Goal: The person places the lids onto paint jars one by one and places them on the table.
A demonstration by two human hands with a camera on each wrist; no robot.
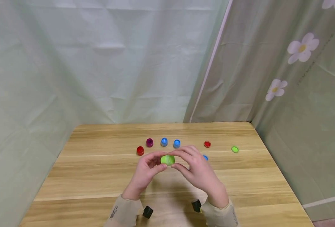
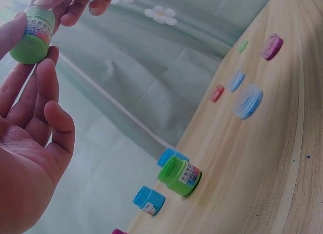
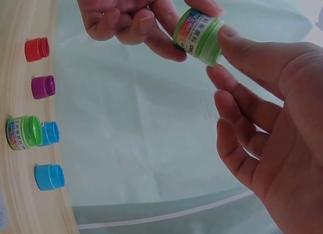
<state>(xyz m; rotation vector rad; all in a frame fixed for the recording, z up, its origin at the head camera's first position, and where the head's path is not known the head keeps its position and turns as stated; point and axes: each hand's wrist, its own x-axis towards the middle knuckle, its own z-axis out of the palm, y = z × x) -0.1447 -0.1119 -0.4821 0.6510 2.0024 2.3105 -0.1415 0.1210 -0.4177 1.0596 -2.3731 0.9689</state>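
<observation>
Across the middle of the room stands a pale wooden table [image 1: 105, 176] against draped green cloth. Above its near half, both hands meet in the air: the left hand [image 1: 144, 175] pinches the labelled body of a small green plastic jar [image 1: 167, 160] between thumb and fingertips, while the right hand [image 1: 197, 170] pinches the jar's green cap end, its other fingers loosely curled. The jar is held clear of the tabletop. Beyond the hands, a row of little jars stands on the wood: a red one [image 1: 140, 150] farthest left, a purple one [image 1: 149, 142], then two blue ones [image 1: 164, 142]. Farther right lie a loose red lid [image 1: 207, 144] and a green lid [image 1: 234, 149], well apart.
</observation>
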